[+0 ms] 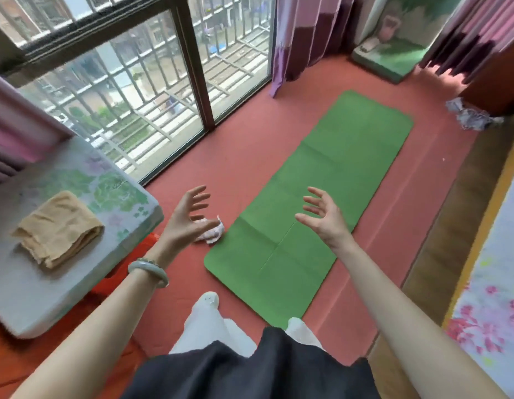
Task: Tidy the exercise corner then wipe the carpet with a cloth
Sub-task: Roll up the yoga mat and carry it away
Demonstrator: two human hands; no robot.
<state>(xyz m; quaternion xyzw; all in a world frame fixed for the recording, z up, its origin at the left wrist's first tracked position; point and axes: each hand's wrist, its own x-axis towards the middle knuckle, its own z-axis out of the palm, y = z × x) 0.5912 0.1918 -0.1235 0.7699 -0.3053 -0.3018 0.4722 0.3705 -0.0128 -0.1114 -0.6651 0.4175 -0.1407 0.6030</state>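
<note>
A green exercise mat [313, 197] lies unrolled on the red carpet [244, 151], running away from me. My left hand [186, 217] hovers open, fingers spread, just left of the mat's near end and above a crumpled white-pink cloth [212, 233] that lies on the carpet against the mat's left edge. My right hand [322, 214] floats open over the mat's near right part, palm turned inward. Neither hand holds anything. A folded tan cloth [58, 228] rests on a floral cushion [111, 191] at the left.
A large barred window [134, 90] fills the left wall, with purple curtains [304, 33] beyond. A crumpled grey fabric [471, 115] lies on the carpet at the far right beside a wooden cabinet [497, 76]. A green cushion [391, 59] sits in the far corner. A floral bed edge [491, 272] borders the right.
</note>
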